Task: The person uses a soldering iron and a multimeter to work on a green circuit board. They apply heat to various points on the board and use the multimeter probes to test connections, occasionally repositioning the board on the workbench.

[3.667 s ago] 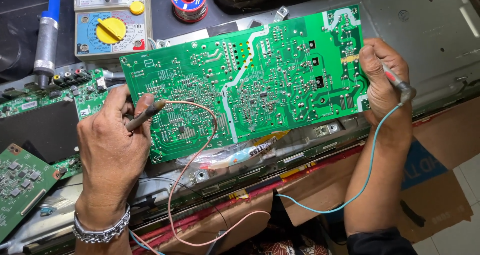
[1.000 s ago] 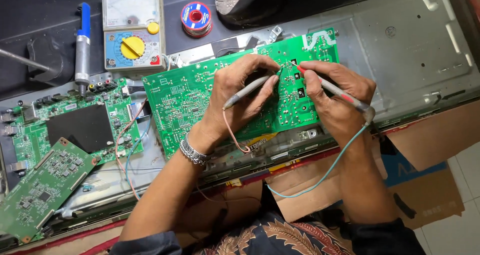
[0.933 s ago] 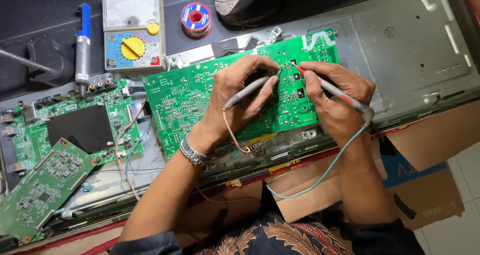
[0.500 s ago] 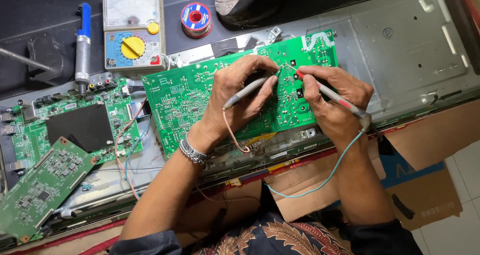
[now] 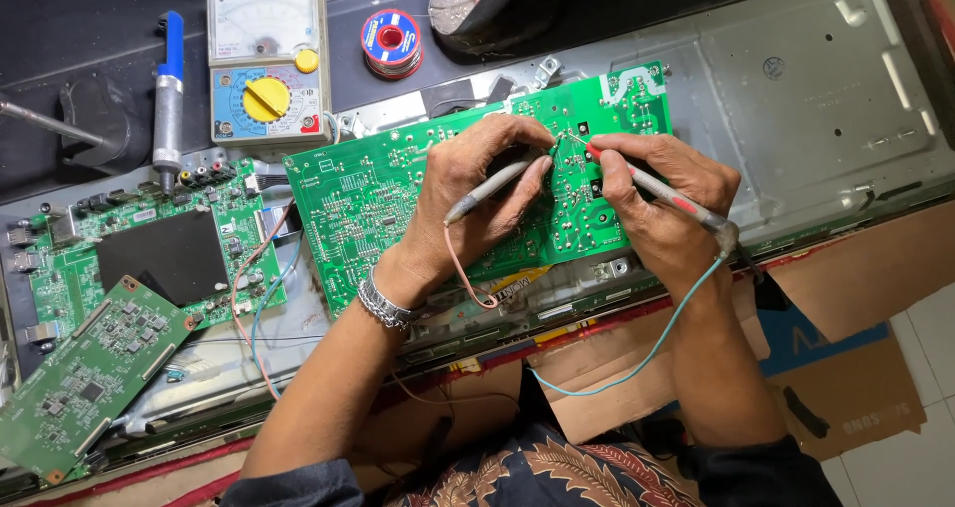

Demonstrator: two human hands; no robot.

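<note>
Probe tips are meeting near the top middle of a large green power-supply board (image 5: pixel 398 199), which is lying solder side up on a grey metal television back panel (image 5: pixel 826 99) so its joints are facing the worker. To the far left, a small green circuit board (image 5: pixel 85 378) and a main board (image 5: pixel 139 248) are resting beside it, while an analogue multimeter (image 5: pixel 264 64) is sitting above, its dial in easy sight. The left hand (image 5: pixel 477 203) is pinching a grey probe (image 5: pixel 492 184) pen-fashion, wrist planted on the board, apparently for steadiness. The right hand (image 5: pixel 662 203) is gripping a red-tipped probe (image 5: pixel 657 189) the same way, its teal lead (image 5: pixel 637 358) trailing toward the lap.
</note>
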